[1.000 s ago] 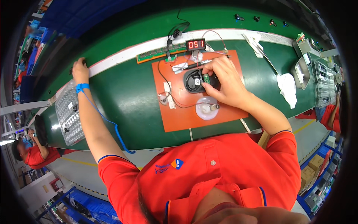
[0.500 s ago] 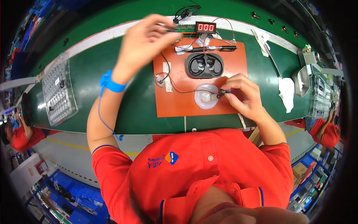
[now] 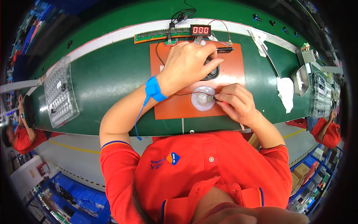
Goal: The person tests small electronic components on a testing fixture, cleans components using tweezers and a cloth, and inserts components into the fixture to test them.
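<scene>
My left hand (image 3: 190, 65), with a blue wrist strap (image 3: 154, 89), reaches over the black earphone case (image 3: 213, 73) and covers most of it. Its thumb and index finger are apart; the other fingertips are hidden, and nothing shows in its grasp. In a pinch, my right hand (image 3: 238, 103) holds a small dark earbud (image 3: 215, 98), mostly hidden by the fingers, with a red glow beside it. The earbud is at a small metal piece (image 3: 210, 98) on a round whitish pad (image 3: 201, 105). Red and black wires run to this pad from the left.
An orange mat (image 3: 171, 111) lies on the green table (image 3: 104, 89). Behind it are a red-digit display (image 3: 200, 30), a circuit board strip (image 3: 154, 35) and a pen (image 3: 225, 49). Clear trays (image 3: 61, 93) stand left; a metal bin (image 3: 301, 80) and white cloth (image 3: 285, 95) lie right.
My left hand has moved from the circuit board toward me and right, over the case. My right hand stays by the pad; the glow at its fingers has turned from bluish to red.
</scene>
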